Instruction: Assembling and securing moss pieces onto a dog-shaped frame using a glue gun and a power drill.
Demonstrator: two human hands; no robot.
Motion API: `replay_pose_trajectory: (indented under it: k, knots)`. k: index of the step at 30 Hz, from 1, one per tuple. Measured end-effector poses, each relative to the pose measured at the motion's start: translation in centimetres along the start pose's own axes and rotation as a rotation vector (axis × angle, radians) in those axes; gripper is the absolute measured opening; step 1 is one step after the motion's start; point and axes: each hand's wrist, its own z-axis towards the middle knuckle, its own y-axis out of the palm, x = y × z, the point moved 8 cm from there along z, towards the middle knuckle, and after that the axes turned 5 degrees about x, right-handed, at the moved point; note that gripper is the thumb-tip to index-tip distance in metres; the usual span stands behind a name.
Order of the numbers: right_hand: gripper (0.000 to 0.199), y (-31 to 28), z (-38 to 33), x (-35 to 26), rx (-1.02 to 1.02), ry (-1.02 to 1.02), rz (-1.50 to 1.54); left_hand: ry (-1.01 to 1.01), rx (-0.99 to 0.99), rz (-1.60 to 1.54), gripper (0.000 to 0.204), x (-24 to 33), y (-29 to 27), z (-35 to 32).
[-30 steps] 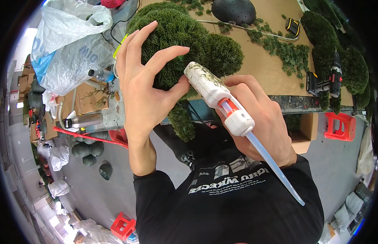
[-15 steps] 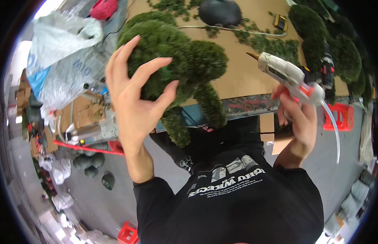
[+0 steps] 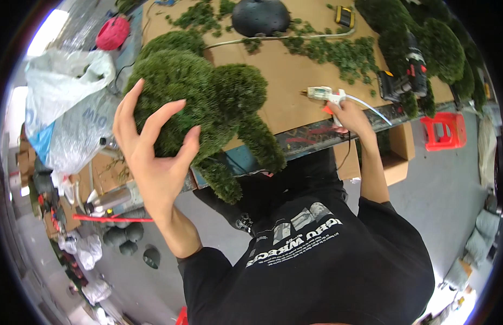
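- Cardboard sheet (image 3: pixel 286 114): covers much of the tabletop.
- Green foliage piece (image 3: pixel 213 103): lies left on the sheet, two lobes overhanging the near edge; long axis runs from far left to near right.
- Left hand (image 3: pixel 154 146): over the foliage, fingers spread and curved, thumb apart; cannot tell whether they press. Light steadying, clear of the hot tip, seems best.
- Right hand (image 3: pixel 350 116): fingers wrapped round the glue gun's handle; a firm grip and slack cord (image 3: pixel 346 154) should help.
- Glue gun (image 3: pixel 319 93): right of the foliage, above the cardboard; long axis crosswise, nozzle (image 3: pixel 303 92) pointing left.
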Motion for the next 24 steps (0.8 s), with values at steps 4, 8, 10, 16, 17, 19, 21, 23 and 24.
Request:
replay_pose_trajectory:
  k: [4, 8, 10, 16, 17, 19, 21, 23, 24]
  knots:
    - [0.059, -4.8, -3.3, -6.4, 0.149, -0.065, -0.307, 0.013, 0.005, -0.008, 0.044, -0.2, 0.0, -0.2]
    - [0.041, -8.1, -9.6, -19.5, 0.304, -0.519, 0.453, 0.004, -0.004, -0.013, 0.043, -0.2, -0.1, -0.1]
    - [0.044, -7.8, -14.1, -26.8, 0.456, -0.892, 0.311, -0.006, -0.008, 0.006, 0.043, -0.5, -0.1, -0.5]
    - [0.068, -2.9, -15.8, -34.0, 0.429, -1.127, 0.369, -0.023, -0.028, 0.010, 0.045, -0.3, 0.1, -0.3]
    - [0.067, -2.5, -15.5, -34.1, 0.447, -1.143, 0.358, -0.020, -0.026, 0.003, 0.046, -0.3, 0.1, -0.3]
    - [0.067, -2.4, -15.4, -34.1, 0.460, -1.163, 0.349, -0.024, -0.026, -0.001, 0.045, -0.3, 0.0, -0.1]
    - [0.066, -2.2, -15.0, -33.6, 0.391, -1.124, 0.377, -0.024, -0.024, -0.003, 0.045, -0.3, -0.1, -0.2]
    - [0.066, -1.9, -14.8, -33.6, 0.356, -1.112, 0.391, -0.028, -0.020, -0.002, 0.044, -0.5, -0.1, -0.3]
    - [0.065, -1.8, -14.6, -33.6, 0.327, -1.099, 0.403, -0.028, -0.015, -0.004, 0.043, -0.6, -0.1, -0.4]
